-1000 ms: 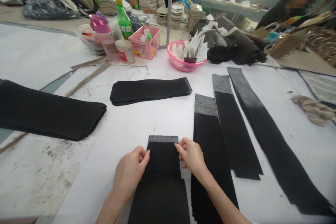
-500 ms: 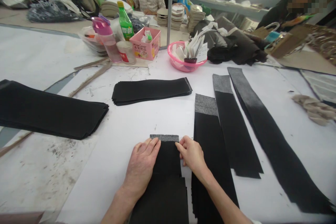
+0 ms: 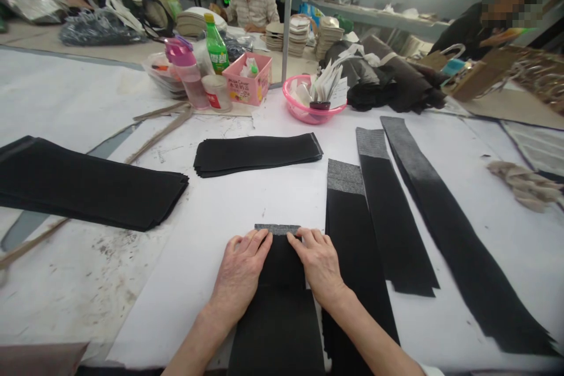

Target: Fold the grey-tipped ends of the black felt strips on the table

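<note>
A black fabric piece (image 3: 282, 258) with a narrow speckled grey band at its far end lies in front of me, over another black piece (image 3: 277, 329) that runs toward my body. My left hand (image 3: 242, 264) pinches the left side of the top piece just below the grey band, fingers bunched together. Opposite it, my right hand (image 3: 319, 258) grips the right side, thumb and fingertips on the cloth by the band. Beside my right forearm lies a stack of black strips (image 3: 352, 235) with a wider grey end, partly covered by that arm.
More black strips (image 3: 396, 217) and a longer strip stack (image 3: 458, 247) lie to the right. Black stacks (image 3: 259, 153) (image 3: 88, 188) sit ahead and left. Farther back stand a pink basin (image 3: 293, 103), a pink box (image 3: 259, 85) and a green bottle (image 3: 215, 50). Other people sit beyond.
My right hand has moved slightly left, from the cloth's right edge onto its surface near the grey band. The left hand keeps its hold. The view has shifted slightly.
</note>
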`<control>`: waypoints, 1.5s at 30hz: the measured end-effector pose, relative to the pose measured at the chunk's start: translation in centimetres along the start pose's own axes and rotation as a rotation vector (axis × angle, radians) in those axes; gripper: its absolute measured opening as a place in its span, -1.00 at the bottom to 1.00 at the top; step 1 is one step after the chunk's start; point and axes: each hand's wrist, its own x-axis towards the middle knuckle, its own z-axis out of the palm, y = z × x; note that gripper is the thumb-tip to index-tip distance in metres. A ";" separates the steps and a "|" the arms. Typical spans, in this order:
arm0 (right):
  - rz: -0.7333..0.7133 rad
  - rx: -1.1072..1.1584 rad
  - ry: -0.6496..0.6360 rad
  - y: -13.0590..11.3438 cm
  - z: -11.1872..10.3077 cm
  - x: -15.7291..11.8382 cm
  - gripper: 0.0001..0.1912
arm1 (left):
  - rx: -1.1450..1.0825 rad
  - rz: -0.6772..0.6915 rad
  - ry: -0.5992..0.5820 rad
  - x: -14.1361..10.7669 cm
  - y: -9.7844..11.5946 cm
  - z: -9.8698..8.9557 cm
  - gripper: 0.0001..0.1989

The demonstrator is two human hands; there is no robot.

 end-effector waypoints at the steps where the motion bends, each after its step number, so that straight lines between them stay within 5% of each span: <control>1: -0.004 0.005 -0.003 0.1 0.0 -0.2 -0.68 | -0.007 0.003 0.003 0.0 -0.1 0.0 -0.55; 7: 0.015 0.057 -0.014 0.6 -0.7 -0.6 -0.74 | -0.027 0.015 0.010 0.1 -0.6 -0.2 -0.54; 13: 0.111 0.123 0.010 0.4 -1.7 2.4 -0.97 | -0.030 0.024 0.008 0.3 -0.5 -0.5 -0.57; 27: -0.015 0.025 -0.166 -0.7 -1.2 6.9 -0.81 | -0.394 0.050 0.037 3.5 -3.2 -0.9 -0.81; 37: -0.065 0.154 -0.259 0.8 -1.1 8.1 -0.80 | -0.357 0.058 -0.016 4.6 -3.9 -0.8 -0.79; 45: -0.134 0.264 -0.085 1.5 0.2 6.5 -0.83 | -0.326 0.083 0.028 4.3 -3.8 -0.5 -0.85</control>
